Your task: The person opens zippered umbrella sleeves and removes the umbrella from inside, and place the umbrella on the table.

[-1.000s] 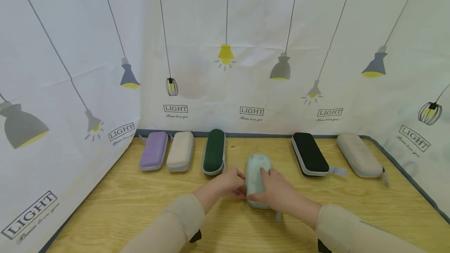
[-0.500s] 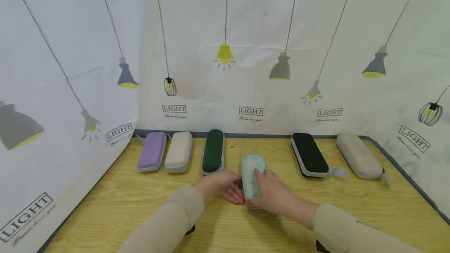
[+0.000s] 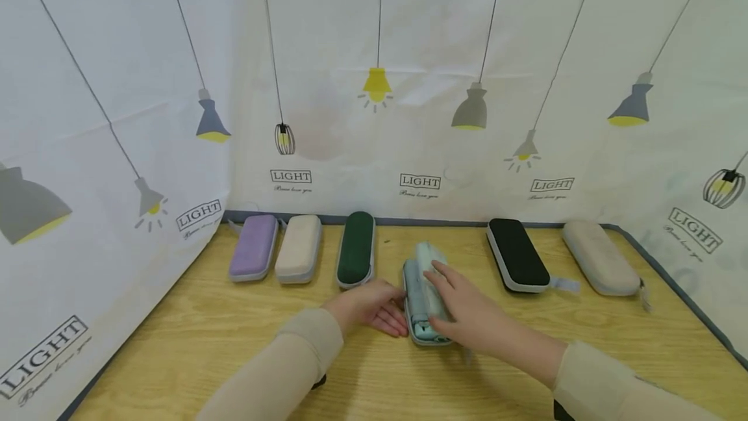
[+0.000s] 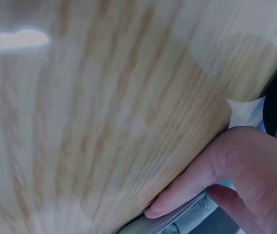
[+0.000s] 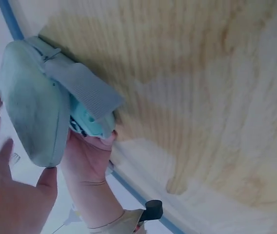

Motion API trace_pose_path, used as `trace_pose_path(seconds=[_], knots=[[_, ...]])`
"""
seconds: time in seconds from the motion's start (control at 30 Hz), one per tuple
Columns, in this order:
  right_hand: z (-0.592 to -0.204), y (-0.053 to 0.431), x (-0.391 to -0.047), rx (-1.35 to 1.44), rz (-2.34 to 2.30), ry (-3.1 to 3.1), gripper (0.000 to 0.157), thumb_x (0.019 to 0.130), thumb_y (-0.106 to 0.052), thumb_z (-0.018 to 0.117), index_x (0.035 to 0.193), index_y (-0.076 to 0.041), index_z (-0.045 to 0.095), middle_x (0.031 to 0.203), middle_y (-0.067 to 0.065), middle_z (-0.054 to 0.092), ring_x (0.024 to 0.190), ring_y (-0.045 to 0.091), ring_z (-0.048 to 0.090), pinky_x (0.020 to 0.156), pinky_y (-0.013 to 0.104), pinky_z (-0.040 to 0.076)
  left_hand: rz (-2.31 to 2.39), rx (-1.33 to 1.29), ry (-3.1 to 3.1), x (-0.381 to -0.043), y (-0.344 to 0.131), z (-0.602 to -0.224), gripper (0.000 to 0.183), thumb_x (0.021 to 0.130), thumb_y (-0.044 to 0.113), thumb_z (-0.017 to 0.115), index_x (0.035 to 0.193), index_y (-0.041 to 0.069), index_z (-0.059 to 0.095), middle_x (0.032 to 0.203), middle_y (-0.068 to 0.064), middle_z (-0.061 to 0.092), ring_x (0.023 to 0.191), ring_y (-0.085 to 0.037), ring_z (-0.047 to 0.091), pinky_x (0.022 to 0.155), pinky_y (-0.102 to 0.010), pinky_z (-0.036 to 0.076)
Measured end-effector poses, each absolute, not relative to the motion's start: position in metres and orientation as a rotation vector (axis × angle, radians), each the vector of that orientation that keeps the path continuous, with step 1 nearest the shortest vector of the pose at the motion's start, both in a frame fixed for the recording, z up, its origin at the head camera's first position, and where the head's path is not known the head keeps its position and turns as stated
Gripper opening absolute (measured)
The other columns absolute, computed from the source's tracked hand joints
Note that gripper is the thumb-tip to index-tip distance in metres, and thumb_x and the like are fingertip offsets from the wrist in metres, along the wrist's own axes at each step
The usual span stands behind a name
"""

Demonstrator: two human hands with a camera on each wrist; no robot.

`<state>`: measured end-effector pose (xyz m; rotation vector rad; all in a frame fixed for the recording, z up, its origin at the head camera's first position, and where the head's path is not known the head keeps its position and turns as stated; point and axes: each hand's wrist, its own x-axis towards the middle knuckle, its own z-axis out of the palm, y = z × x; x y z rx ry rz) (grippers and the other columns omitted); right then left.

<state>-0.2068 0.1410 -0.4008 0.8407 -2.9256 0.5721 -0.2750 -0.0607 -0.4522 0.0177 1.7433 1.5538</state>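
Now touching the left side of the mint case (image 3: pixel 427 291) with straight fingers of the left hand (image 3: pixel 373 309); touching its raised lid (image 5: pixel 33 105) with spread fingers of the right hand (image 3: pixel 467 310). Found mid-table, nearer than the green case (image 3: pixel 356 249) and right of it.

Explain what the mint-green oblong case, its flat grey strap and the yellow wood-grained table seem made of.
The mint-green oblong case seems matte, stiff fabric or faux leather: its curves hold, unshiny. Its flat grey strap seems woven webbing, finely ribbed. The yellow wood-grained table, glossy where light glares, may be wood or printed film.
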Motion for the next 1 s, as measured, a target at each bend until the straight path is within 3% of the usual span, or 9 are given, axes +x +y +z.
trace_pose_path(seconds=[0.1, 0.23, 0.33, 0.47, 0.57, 0.67, 0.83, 1.0], knots=[[-0.394, 0.142, -0.207, 1.038, 0.503, -2.796, 0.051, 0.081, -0.016, 0.060, 0.129, -0.007, 0.046, 0.135, 0.008, 0.037, 0.124, 0.023, 0.034, 0.097, 0.040, 0.033, 1.558, 0.002, 1.751, -0.275, -0.059, -0.452, 0.028, 0.092, 0.023, 0.044, 0.094, -0.005, 0.050, 0.080, -0.027, 0.063, 0.067, -0.030, 0.064, 0.064, -0.042, 0.051], [-0.385, 0.140, -0.207, 1.202, 0.423, -2.726, 0.037, 0.077, 0.001, 0.054, 0.113, -0.008, 0.059, 0.113, 0.001, 0.054, 0.106, 0.014, 0.050, 0.087, 0.033, 0.042, 1.560, -0.008, 1.759, -0.274, -0.058, -0.450, 0.028, 0.091, 0.023, 0.045, 0.095, -0.004, 0.051, 0.080, -0.026, 0.064, 0.067, -0.030, 0.065, 0.064, -0.042, 0.051], [-0.381, 0.136, -0.207, 1.199, 0.329, -2.746, 0.031, 0.078, 0.002, 0.054, 0.106, -0.009, 0.063, 0.099, -0.002, 0.059, 0.093, 0.013, 0.055, 0.078, 0.031, 0.046, 1.558, -0.001, 1.769, -0.273, -0.058, -0.448, 0.029, 0.091, 0.024, 0.046, 0.096, -0.003, 0.053, 0.079, -0.025, 0.064, 0.067, -0.030, 0.065, 0.064, -0.041, 0.051], [-0.382, 0.129, -0.209, 1.040, 0.149, -2.822, 0.019, 0.083, -0.018, 0.060, 0.100, -0.011, 0.065, 0.087, -0.003, 0.061, 0.079, 0.013, 0.057, 0.068, 0.031, 0.047, 1.555, 0.004, 1.773, -0.273, -0.059, -0.448, 0.029, 0.091, 0.024, 0.046, 0.094, -0.004, 0.054, 0.079, -0.025, 0.064, 0.068, -0.030, 0.065, 0.063, -0.041, 0.052], [-0.387, 0.123, -0.211, 0.847, 0.018, -2.914, 0.035, 0.082, -0.039, 0.061, 0.105, -0.012, 0.063, 0.086, -0.002, 0.063, 0.074, 0.014, 0.059, 0.062, 0.033, 0.047, 1.557, -0.005, 1.767, -0.274, -0.059, -0.449, 0.029, 0.090, 0.025, 0.046, 0.092, -0.003, 0.054, 0.080, -0.025, 0.064, 0.068, -0.031, 0.065, 0.063, -0.041, 0.052], [-0.393, 0.118, -0.215, 0.676, -0.031, -3.024, 0.053, 0.080, -0.050, 0.060, 0.115, -0.010, 0.057, 0.084, 0.001, 0.064, 0.067, 0.015, 0.058, 0.055, 0.034, 0.047, 1.556, -0.010, 1.764, -0.276, -0.060, -0.451, 0.029, 0.090, 0.025, 0.046, 0.091, -0.003, 0.054, 0.081, -0.025, 0.064, 0.068, -0.030, 0.065, 0.063, -0.041, 0.052], [-0.404, 0.112, -0.218, 0.527, -0.006, -3.119, 0.072, 0.077, -0.058, 0.057, 0.125, -0.005, 0.045, 0.061, -0.001, 0.054, 0.047, 0.013, 0.048, 0.041, 0.031, 0.038, 1.551, -0.001, 1.767, -0.277, -0.059, -0.452, 0.030, 0.091, 0.025, 0.046, 0.091, -0.003, 0.056, 0.080, -0.025, 0.064, 0.068, -0.030, 0.065, 0.064, -0.041, 0.052], [-0.415, 0.107, -0.221, 0.448, 0.011, -3.159, 0.081, 0.077, -0.062, 0.053, 0.131, -0.003, 0.037, 0.052, 0.000, 0.048, 0.041, 0.014, 0.044, 0.038, 0.032, 0.036, 1.534, 0.020, 1.793, -0.275, -0.058, -0.451, 0.033, 0.091, 0.025, 0.046, 0.094, -0.005, 0.058, 0.079, -0.024, 0.065, 0.069, -0.030, 0.065, 0.063, -0.040, 0.052]])
